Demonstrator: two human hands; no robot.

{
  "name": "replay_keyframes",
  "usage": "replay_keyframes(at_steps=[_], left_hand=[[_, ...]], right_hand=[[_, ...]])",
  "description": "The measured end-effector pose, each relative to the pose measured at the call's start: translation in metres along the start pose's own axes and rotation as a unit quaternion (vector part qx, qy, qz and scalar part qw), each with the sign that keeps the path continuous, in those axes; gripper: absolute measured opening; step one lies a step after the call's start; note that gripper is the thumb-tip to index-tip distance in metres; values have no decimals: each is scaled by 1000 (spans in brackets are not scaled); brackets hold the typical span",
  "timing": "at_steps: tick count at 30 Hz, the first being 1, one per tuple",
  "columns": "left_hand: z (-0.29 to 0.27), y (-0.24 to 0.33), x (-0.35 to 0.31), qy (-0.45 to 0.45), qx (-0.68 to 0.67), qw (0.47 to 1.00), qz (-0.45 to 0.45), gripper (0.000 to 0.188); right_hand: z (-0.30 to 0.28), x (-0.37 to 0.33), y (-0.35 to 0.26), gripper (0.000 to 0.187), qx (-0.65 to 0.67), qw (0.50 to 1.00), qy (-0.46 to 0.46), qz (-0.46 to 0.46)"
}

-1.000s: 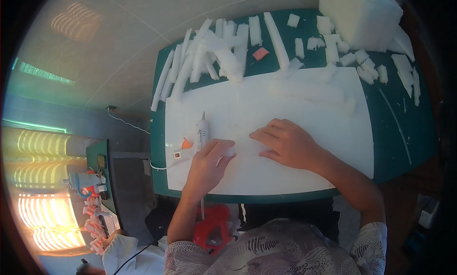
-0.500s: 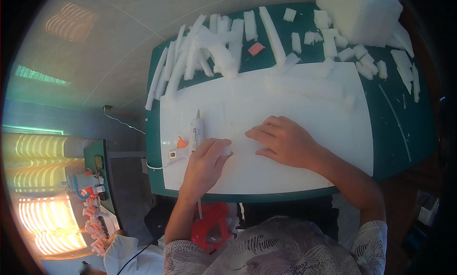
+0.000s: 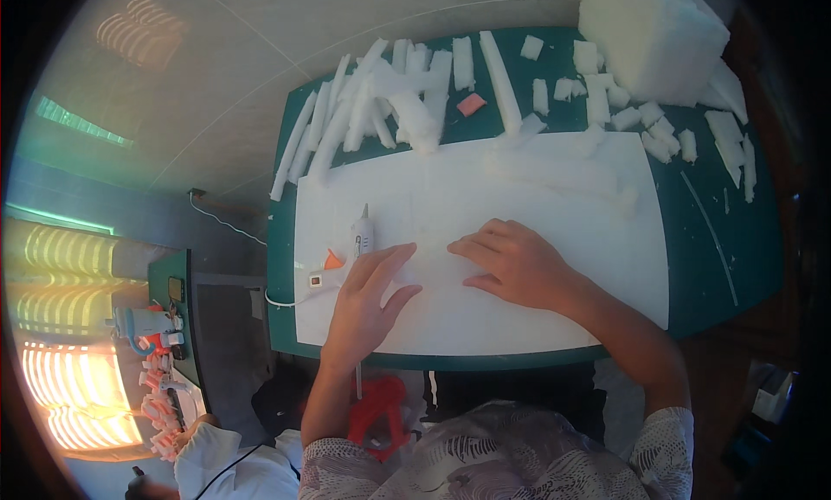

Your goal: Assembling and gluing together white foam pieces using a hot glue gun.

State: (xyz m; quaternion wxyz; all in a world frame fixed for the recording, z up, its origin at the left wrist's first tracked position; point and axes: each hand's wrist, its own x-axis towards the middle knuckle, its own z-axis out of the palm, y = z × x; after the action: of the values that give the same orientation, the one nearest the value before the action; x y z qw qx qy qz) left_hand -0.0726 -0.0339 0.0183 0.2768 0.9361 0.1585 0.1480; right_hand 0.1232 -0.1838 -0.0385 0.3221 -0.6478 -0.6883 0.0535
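Note:
My left hand is over the left part of a white board, its thumb and fingers spread apart with nothing visible between them. Under and beside that hand lies a white glue gun with an orange trigger; its nozzle points to the far side, and the hand covers part of its body. To the right, my right hand rests low over the board's middle, fingers stretched toward the left hand and thumb apart from them. A gap separates the two hands. White foam pieces on the white board are hard to make out.
White foam strips lie along the green table's far left, with a small pink block. Several foam scraps and a large white foam block occupy the far right. A red stool stands below the near edge.
My left hand has opened, its thumb and fingers moving farther apart. My right hand has barely moved. The view has shifted slightly.

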Motion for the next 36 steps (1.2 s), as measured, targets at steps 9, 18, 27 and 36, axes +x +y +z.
replay_keyframes(at_steps=[9, 18, 27, 36], left_hand=[[-3, 2, -9, 98, -133, 986, -29, 49], [-14, -9, -18, 270, -264, 923, 76, 16], [10, 21, -17, 15, -227, 971, -69, 18], [31, 51, 3, -73, -346, 933, -63, 54]], right_hand=[[-8, 1, -1, 44, 34, 999, 21, 4], [-31, 6, -11, 43, 166, 979, 97, 72], [-25, 3, -13, 44, 181, 969, 159, 49], [-23, -2, -15, 46, 159, 964, 213, 11]])
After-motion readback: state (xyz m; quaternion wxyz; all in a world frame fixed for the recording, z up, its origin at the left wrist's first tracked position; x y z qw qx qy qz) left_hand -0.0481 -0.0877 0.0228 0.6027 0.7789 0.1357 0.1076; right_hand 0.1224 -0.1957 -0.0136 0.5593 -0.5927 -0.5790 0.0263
